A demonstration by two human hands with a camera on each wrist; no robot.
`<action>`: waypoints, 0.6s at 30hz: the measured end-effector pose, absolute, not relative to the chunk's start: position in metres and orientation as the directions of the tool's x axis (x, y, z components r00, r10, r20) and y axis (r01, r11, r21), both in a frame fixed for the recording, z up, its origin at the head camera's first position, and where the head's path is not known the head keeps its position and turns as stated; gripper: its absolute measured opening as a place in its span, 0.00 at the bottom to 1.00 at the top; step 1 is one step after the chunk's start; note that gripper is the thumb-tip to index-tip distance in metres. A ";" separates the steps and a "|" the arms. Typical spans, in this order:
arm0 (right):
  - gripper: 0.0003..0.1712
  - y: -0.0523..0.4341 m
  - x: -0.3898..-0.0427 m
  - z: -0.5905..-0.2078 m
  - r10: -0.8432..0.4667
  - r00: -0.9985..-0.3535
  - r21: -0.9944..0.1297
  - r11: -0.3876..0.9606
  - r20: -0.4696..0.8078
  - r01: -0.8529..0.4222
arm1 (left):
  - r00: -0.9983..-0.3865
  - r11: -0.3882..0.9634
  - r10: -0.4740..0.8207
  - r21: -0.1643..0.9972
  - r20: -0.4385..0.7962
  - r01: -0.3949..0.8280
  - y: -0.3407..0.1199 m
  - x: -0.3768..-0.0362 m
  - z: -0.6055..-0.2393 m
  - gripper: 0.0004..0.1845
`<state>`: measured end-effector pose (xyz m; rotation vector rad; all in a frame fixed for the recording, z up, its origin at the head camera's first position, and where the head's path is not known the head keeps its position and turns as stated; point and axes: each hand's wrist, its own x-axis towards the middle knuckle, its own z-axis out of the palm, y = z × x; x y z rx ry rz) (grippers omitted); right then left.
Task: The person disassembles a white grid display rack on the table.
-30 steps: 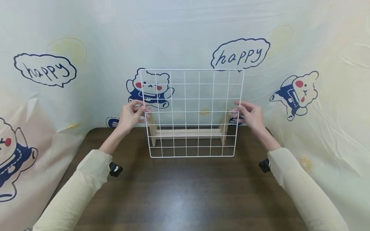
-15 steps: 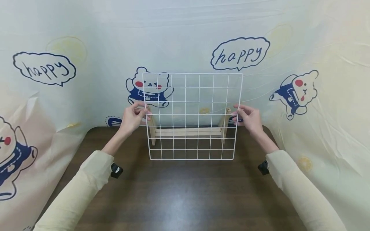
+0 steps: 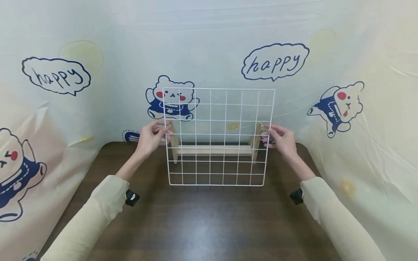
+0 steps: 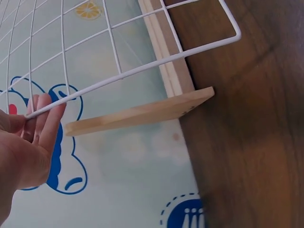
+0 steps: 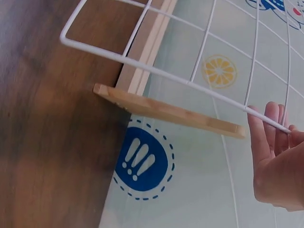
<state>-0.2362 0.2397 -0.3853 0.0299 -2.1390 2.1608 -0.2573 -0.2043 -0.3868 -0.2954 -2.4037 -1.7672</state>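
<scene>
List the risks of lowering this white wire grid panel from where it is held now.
The white wire grid panel is only pinched at its side edges by the left hand and right hand, so it might slip or tilt. Its bottom edge hangs in front of the pale wooden stand, not over it, and may land on the dark wooden table or knock the stand's uprights.

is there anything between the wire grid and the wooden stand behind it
Nothing visible. The left hand and right hand pinch the side edges of the white wire grid, held upright just in front of the wooden stand. Only bare dark table lies below it.
</scene>
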 end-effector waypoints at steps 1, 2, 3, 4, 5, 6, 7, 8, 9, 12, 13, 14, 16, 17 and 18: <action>0.13 0.239 -0.236 -0.387 0.064 -0.995 -0.997 -0.013 0.075 -0.076 | -0.971 0.266 0.070 0.934 0.228 0.239 -0.205 -0.257 -0.388 0.16; 0.12 0.239 -0.235 -0.387 0.068 -0.995 -0.997 -0.021 0.068 -0.070 | -0.972 0.234 0.065 0.943 0.226 0.235 -0.205 -0.257 -0.390 0.16; 0.12 0.239 -0.235 -0.388 0.070 -0.996 -0.997 -0.032 0.061 -0.064 | -0.972 0.203 0.061 0.951 0.225 0.233 -0.205 -0.258 -0.391 0.16; 0.11 0.240 -0.234 -0.389 0.074 -0.996 -0.997 -0.043 0.054 -0.057 | -0.973 0.175 0.054 0.957 0.224 0.230 -0.204 -0.258 -0.392 0.16; 0.10 0.240 -0.234 -0.389 0.074 -0.996 -0.997 -0.052 0.051 -0.054 | -0.974 0.144 0.051 0.963 0.222 0.227 -0.204 -0.258 -0.393 0.16; 0.10 0.240 -0.233 -0.390 0.074 -0.996 -0.997 -0.060 0.046 -0.050 | -0.974 0.120 0.048 0.967 0.222 0.227 -0.204 -0.258 -0.393 0.16; 0.10 0.241 -0.233 -0.390 0.075 -0.996 -0.997 -0.062 0.042 -0.047 | -0.974 0.097 0.044 0.970 0.222 0.225 -0.203 -0.258 -0.394 0.16; 0.10 0.241 -0.232 -0.391 0.070 -0.997 -0.996 -0.075 0.038 -0.043 | -0.974 0.073 0.042 0.972 0.221 0.223 -0.203 -0.258 -0.395 0.15; 0.10 0.241 -0.232 -0.392 0.064 -0.997 -0.995 -0.087 0.034 -0.039 | -0.975 0.060 0.039 0.973 0.219 0.221 -0.203 -0.258 -0.395 0.15; 0.10 0.241 -0.231 -0.393 0.050 -0.998 -0.996 -0.084 0.034 -0.038 | -0.978 0.041 0.031 0.977 0.207 0.209 -0.203 -0.255 -0.397 0.15; 0.10 0.240 -0.231 -0.394 0.047 -0.998 -0.996 -0.082 0.034 -0.037 | -0.979 0.039 0.030 0.978 0.202 0.203 -0.203 -0.254 -0.398 0.16; 0.10 0.240 -0.231 -0.395 0.045 -0.998 -0.996 -0.083 0.034 -0.038 | -0.981 0.037 0.028 0.980 0.193 0.194 -0.203 -0.253 -0.399 0.16; 0.09 0.239 -0.230 -0.396 0.043 -0.998 -0.996 -0.075 0.039 -0.043 | -0.983 0.044 0.017 0.983 0.180 0.181 -0.202 -0.251 -0.402 0.17; 0.09 0.239 -0.230 -0.396 0.040 -0.998 -0.996 -0.076 0.042 -0.045 | -0.985 0.044 0.010 0.984 0.172 0.172 -0.202 -0.250 -0.403 0.17; 0.09 0.238 -0.229 -0.396 0.039 -0.998 -0.996 -0.082 0.042 -0.046 | -0.987 0.049 0.000 0.986 0.162 0.162 -0.201 -0.250 -0.404 0.17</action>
